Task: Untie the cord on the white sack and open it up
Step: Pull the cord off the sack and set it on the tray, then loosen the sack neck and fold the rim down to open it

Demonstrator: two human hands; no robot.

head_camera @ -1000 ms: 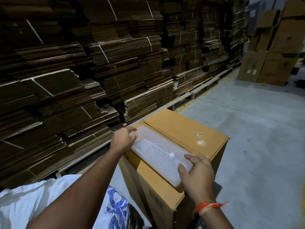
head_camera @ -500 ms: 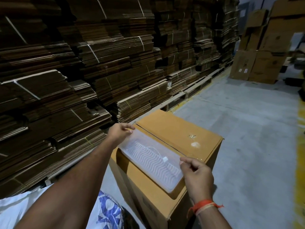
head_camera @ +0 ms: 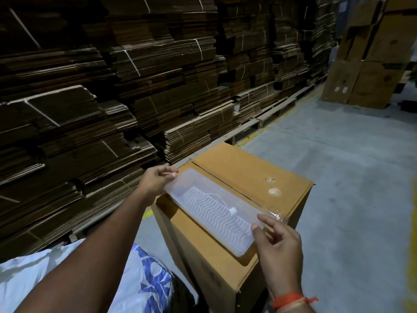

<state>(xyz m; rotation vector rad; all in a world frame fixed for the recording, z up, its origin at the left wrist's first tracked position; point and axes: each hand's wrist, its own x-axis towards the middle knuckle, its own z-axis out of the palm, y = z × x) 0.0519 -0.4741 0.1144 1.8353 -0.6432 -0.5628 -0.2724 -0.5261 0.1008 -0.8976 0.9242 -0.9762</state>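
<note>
White sack: bottom left, under the left forearm, blue print showing; cord not visible.
Left hand: pinching the far end of a translucent plastic tray.
Right hand: fingers gripping the tray's near end.
Cardboard box: under the tray.

Sack runs off the bottom-left edge, the left arm covering its middle — no cord in sight; its blue print is too broken to read.

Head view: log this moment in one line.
left hand: holds tray end | right hand: holds other end | clear plastic tray: over cardboard box | white sack: untouched
</note>
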